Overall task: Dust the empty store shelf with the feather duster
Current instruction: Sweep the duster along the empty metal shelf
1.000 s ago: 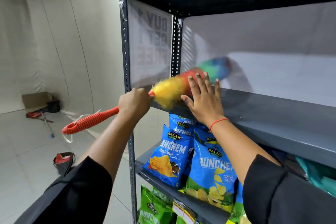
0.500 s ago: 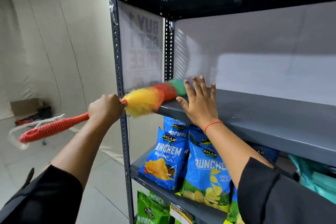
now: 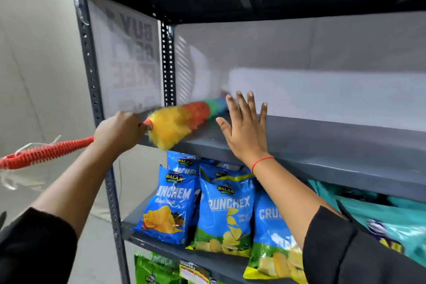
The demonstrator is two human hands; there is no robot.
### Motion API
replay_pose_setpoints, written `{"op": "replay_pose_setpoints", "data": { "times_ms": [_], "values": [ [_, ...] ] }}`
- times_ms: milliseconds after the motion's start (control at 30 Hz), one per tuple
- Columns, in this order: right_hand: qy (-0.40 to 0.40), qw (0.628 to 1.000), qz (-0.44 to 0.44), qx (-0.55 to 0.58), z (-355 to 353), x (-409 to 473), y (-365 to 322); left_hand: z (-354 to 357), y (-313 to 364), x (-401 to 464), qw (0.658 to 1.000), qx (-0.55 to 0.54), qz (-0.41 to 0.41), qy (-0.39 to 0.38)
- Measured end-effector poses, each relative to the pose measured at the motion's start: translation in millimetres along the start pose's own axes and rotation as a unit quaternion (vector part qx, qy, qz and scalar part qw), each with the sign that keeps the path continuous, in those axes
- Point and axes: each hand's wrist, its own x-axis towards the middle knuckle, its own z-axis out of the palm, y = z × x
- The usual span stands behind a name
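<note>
Grey shelf (image 3: 322,136): our left hand (image 3: 119,130) grips the feather duster (image 3: 179,120) at its left front corner, right hand (image 3: 244,131) flat, fingers spread; overreaching could topple chip bags (image 3: 227,212) below.

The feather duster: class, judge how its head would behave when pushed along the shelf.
The feather duster head looks fluffy, spilling over the shelf edge, so it probably flattens. It likely feels light: the left hand alone holds it outstretched.

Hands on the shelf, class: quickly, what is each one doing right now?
Left hand: closed around the feather duster handle.
Right hand: open, fingers spread, holding nothing.
</note>
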Motion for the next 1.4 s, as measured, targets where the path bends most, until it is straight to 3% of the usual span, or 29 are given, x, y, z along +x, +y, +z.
{"op": "replay_pose_setpoints", "data": {
  "times_ms": [67, 133, 200, 367, 533, 633, 700, 800, 867, 1000, 1067, 1200, 1333, 1400],
  "values": [
    [0.031, 0.999, 0.008, -0.001, -12.7, -3.7, 13.1, 4.9, 14.0, -1.9, 0.997, -0.063, 0.050, 0.008],
    [0.037, 0.999, 0.002, -0.015, -24.6, -9.5, 27.3, 6.0, 28.5, -2.2, 0.984, -0.124, 0.110, -0.060],
    [0.017, 0.999, -0.006, -0.037, -34.1, -17.8, 40.7, 2.9, 40.0, 5.2, 0.980, -0.127, 0.118, -0.100],
    [0.029, 0.997, 0.036, -0.060, -56.9, -33.2, 68.9, 10.6, 75.6, 25.5, 0.988, -0.073, 0.134, -0.017],
    [0.042, 0.994, 0.057, -0.079, -76.3, -42.9, 93.1, 17.9, 123.7, 26.2, 0.963, -0.143, 0.211, -0.087],
    [0.053, 0.991, 0.081, -0.094, -85.7, -48.9, 105.2, 22.1, 148.6, 36.2, 0.976, -0.097, 0.190, -0.032],
    [0.075, 0.987, 0.099, -0.101, -91.4, -52.4, 112.8, 26.0, 162.5, 37.5, 0.970, -0.130, 0.206, -0.004],
    [0.084, 0.984, 0.120, -0.104, -97.9, -56.5, 123.3, 26.8, 182.6, 34.5, 0.936, -0.211, 0.271, -0.072],
    [0.066, 0.984, 0.122, -0.114, -100.0, -59.1, 130.4, 27.7, 197.6, 40.4, 0.932, -0.203, 0.279, -0.110],
    [0.060, 0.977, 0.143, -0.145, -106.1, -62.3, 143.8, 30.6, 228.2, 52.4, 0.956, -0.149, 0.250, -0.042],
    [0.076, 0.972, 0.157, -0.159, -109.3, -64.1, 149.8, 30.4, 243.6, 48.0, 0.946, -0.172, 0.274, -0.031],
    [0.100, 0.963, 0.182, -0.174, -115.0, -68.3, 157.6, 30.3, 275.3, 36.5, 0.915, -0.201, 0.336, -0.098],
    [0.109, 0.956, 0.190, -0.196, -122.2, -77.1, 167.4, 33.0, 305.1, 31.4, 0.924, -0.198, 0.327, -0.026],
    [0.106, 0.952, 0.199, -0.209, -126.4, -83.3, 173.6, 35.2, 316.3, 27.8, 0.905, -0.224, 0.358, -0.053]
  ]
}}
